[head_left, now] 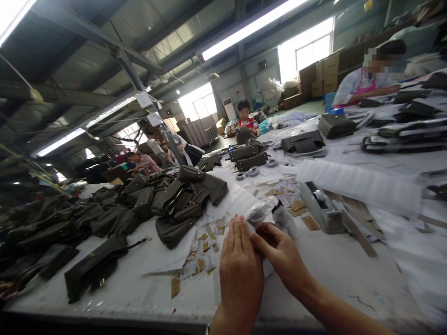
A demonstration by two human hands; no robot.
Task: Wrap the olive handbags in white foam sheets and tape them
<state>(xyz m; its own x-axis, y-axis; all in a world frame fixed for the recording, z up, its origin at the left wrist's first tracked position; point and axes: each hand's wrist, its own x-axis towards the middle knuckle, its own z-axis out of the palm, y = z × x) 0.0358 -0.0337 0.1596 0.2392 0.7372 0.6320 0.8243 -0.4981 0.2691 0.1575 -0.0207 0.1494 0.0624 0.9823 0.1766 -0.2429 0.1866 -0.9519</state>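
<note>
L hand and R hand are brought together, nr table front edge. L fingers are kept straight, side by side; R fingers are curled, w/ thumb and index tips set against L fingers. Whether anything is gripped btwn them can't be told; contact zone is hidden.

Clear plastic-wrapped bundle is seen just beyond fingertips, a bit to the R; touching or slightly apart can't be told. Contents can't be ID'd thru film, only something greyish. Handling (judged): prob light, soft, wrap slippery and crinkly, easily torn if pinched hard. Best taken by the thicker middle w/ flat fingers, not by loose film edges.

Further out: paper hang tags are scattered L of hands, more past the bundle. Tape dispenser is placed R of bundle, w/ white foam sheet laid behind it. Dark handbags are piled far L on white tabletop. In bkgd, a co-worker in pink apron is seen at far R, another in red near centre.
</note>
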